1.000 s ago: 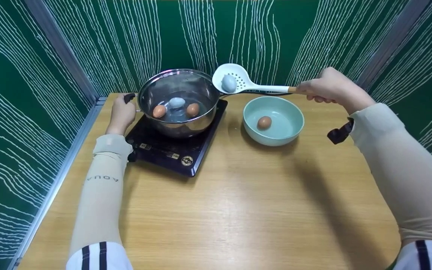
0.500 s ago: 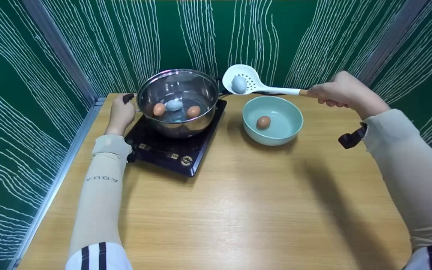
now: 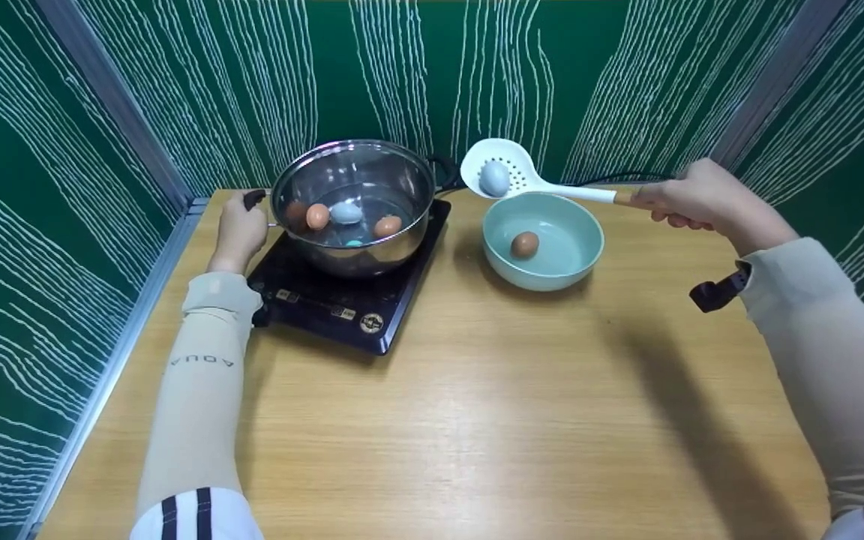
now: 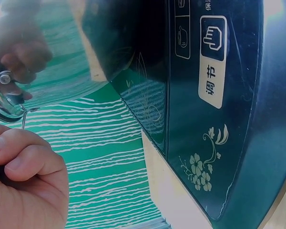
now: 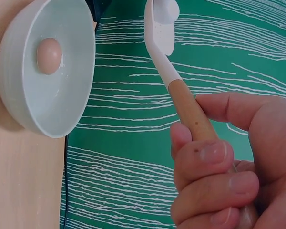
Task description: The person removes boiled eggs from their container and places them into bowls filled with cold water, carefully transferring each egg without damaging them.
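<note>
My right hand (image 3: 691,196) grips the wooden handle of a white slotted ladle (image 3: 578,192); in the right wrist view the fingers curl round that handle. A pale bluish-white egg (image 3: 495,179) lies in the ladle's bowl, held up behind the far rim of a mint-green bowl (image 3: 582,259). Inside the green bowl rests one brown egg (image 3: 525,245). My left hand (image 3: 241,234) holds the side handle of a steel pot (image 3: 361,255). Two brown eggs, one at the left (image 3: 318,217) and one at the right (image 3: 388,226), sit in its water with a pale egg (image 3: 346,213).
The pot stands on a black induction cooker (image 3: 327,319) with printed labels. A black cord (image 3: 619,178) runs along the back of the wooden table (image 3: 477,420). Green walls with white wavy lines (image 3: 387,67) enclose the table at the back and sides.
The ladle with the pale egg has moved right, from beside the pot's rim to behind the green bowl, and dipped slightly. My left hand stays on the pot handle. Eggs in the pot shifted slightly.
</note>
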A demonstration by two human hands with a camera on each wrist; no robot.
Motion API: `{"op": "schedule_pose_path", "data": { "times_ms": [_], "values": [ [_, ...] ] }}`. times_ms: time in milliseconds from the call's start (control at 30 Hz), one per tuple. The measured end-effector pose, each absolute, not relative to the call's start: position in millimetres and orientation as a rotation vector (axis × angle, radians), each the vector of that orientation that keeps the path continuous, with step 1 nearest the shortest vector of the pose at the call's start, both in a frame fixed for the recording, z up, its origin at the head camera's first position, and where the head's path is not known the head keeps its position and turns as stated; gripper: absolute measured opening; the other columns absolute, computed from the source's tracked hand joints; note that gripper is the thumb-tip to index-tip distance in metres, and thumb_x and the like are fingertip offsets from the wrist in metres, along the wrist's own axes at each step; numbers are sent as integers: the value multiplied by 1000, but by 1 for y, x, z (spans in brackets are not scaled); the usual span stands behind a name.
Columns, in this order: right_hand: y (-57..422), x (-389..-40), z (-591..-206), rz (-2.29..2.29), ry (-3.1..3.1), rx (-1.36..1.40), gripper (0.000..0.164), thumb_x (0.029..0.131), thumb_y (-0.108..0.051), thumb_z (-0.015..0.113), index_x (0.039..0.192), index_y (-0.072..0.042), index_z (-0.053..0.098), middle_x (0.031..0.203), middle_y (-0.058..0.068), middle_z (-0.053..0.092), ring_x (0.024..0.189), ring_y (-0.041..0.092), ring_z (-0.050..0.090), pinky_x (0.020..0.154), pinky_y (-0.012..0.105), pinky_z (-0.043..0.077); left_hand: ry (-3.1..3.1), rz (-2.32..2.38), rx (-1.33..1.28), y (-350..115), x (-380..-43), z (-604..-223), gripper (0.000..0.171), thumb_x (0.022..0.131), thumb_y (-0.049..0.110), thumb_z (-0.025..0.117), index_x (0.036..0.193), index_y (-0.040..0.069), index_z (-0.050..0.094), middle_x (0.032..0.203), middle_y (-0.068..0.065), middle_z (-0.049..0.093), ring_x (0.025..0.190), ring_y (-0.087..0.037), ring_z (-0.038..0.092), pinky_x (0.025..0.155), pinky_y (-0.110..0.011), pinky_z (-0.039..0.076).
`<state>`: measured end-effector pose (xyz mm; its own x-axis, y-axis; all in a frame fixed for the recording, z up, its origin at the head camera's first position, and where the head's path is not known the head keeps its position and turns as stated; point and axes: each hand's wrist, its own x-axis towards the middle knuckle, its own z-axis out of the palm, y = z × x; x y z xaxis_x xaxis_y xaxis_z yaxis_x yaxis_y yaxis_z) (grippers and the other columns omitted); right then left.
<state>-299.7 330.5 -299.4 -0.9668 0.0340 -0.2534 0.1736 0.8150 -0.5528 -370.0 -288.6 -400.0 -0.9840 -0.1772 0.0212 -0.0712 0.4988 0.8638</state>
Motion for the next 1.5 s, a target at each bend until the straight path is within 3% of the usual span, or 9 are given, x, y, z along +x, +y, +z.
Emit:
{"op": "schedule_pose_path", "data": {
  "times_ms": [133, 367, 500, 667, 800, 900, 1267, 1367, 1500],
  "values": [
    [336, -296, -305, -906, 2754, 165, 65, 100, -63, 66, 117, -1, 71, 70, -2, 59, 61, 17, 51, 57, 32, 41, -2625, -1506, 215, -290, -370, -400, 51, 112, 14, 33, 160, 2, 43, 109, -12, 52, 59, -8, 47, 57, -25, 41],
    [346, -290, -319, -930, 2731, 182, 63, 102, -62, 65, 113, 0, 70, 71, -2, 59, 62, 18, 50, 57, 32, 41, -2634, -1466, 221, -289, -369, -399, 52, 111, 12, 34, 160, 1, 44, 139, -20, 56, 71, -13, 50, 59, -25, 41],
    [350, -288, -327, -928, 2742, 187, 66, 99, -65, 67, 110, 0, 71, 69, -2, 58, 61, 18, 49, 55, 33, 39, -2612, -1493, 232, -288, -370, -399, 52, 110, 11, 35, 160, 1, 45, 133, -20, 57, 63, -10, 48, 59, -25, 41],
    [355, -286, -338, -946, 2751, 196, 64, 99, -66, 68, 105, -2, 73, 68, -3, 58, 61, 18, 48, 54, 32, 38, -2607, -1492, 226, -287, -369, -398, 50, 111, 11, 34, 158, 0, 46, 137, -20, 56, 87, -19, 57, 66, -27, 43],
    [359, -283, -348, -970, 2742, 200, 63, 100, -66, 67, 103, -3, 75, 68, -3, 58, 61, 19, 49, 53, 32, 39, -2603, -1501, 209, -288, -370, -399, 51, 110, 10, 35, 158, -1, 45, 126, -16, 60, 73, -14, 57, 62, -26, 42],
    [361, -282, -354, -986, 2743, 201, 64, 100, -66, 66, 102, -3, 76, 69, -3, 59, 62, 19, 49, 53, 32, 39, -2600, -1527, 213, -289, -370, -400, 52, 110, 10, 35, 160, 1, 44, 103, -9, 57, 53, -7, 43, 53, -25, 40],
    [365, -279, -374, -1033, 2722, 230, 62, 100, -63, 69, 103, -1, 78, 69, -3, 59, 63, 19, 50, 55, 33, 41, -2603, -1535, 242, -290, -368, -401, 52, 111, 13, 34, 162, 4, 42, 88, -2, 50, 51, -7, 42, 53, -25, 40],
    [367, -279, -381, -1025, 2719, 249, 64, 99, -64, 69, 103, -1, 78, 69, -3, 58, 63, 20, 49, 56, 33, 40, -2613, -1503, 236, -290, -369, -401, 53, 111, 12, 34, 162, 3, 42, 97, -8, 58, 61, -10, 51, 59, -25, 42],
    [369, -279, -388, -1017, 2713, 271, 64, 98, -65, 70, 99, -2, 78, 67, -4, 55, 64, 20, 47, 57, 33, 37, -2625, -1469, 225, -288, -370, -400, 55, 109, 9, 33, 162, 0, 42, 147, -24, 59, 112, -26, 61, 85, -29, 45]
  ]
}}
